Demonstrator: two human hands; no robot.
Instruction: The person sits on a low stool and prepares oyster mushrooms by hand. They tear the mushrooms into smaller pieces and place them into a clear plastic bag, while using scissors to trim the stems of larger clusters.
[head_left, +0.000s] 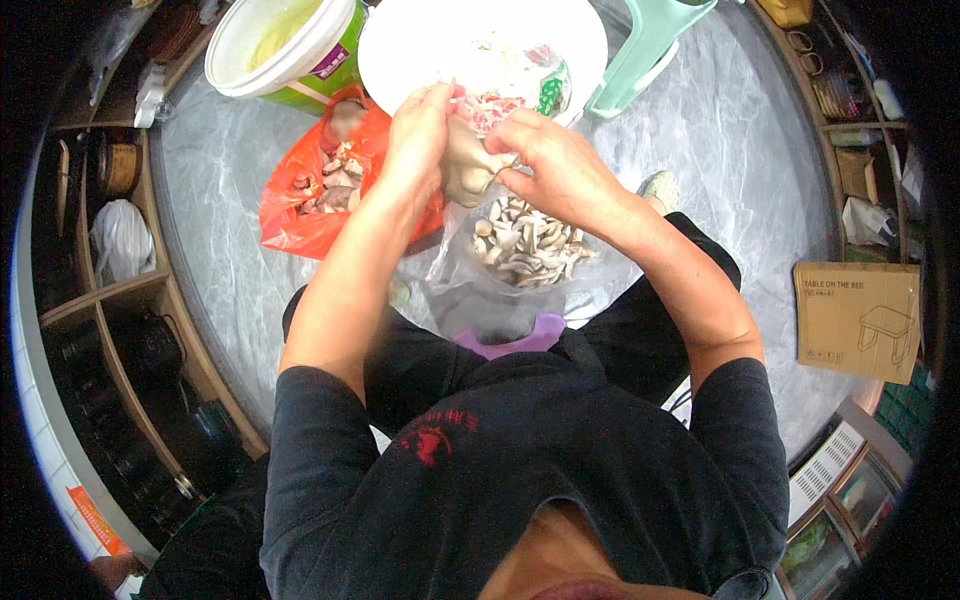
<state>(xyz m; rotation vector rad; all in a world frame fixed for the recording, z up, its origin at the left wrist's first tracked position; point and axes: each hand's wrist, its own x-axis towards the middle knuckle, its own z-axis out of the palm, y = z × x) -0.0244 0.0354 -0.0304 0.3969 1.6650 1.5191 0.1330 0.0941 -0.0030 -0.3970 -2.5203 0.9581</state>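
My left hand (421, 129) grips a pale oyster mushroom cluster (466, 166) along its left side. From the right, the thumb and fingers of my right hand (551, 161) pinch the cluster's edge; the exact contact is partly hidden by the fingers. Just below my hands, an open clear plastic bag (487, 289) holds many torn mushroom strips (529, 244). Left of my left forearm lies an open red plastic bag (289, 236) with larger mushroom pieces (341, 180) inside.
A round white surface (420, 45) ahead carries crumpled printed plastic packaging (551, 86). Beside it stand a white-and-green bucket (300, 56) and a mint-green plastic stool (637, 56). Wooden shelving (105, 292) runs along the left, and a cardboard box (855, 322) stands right.
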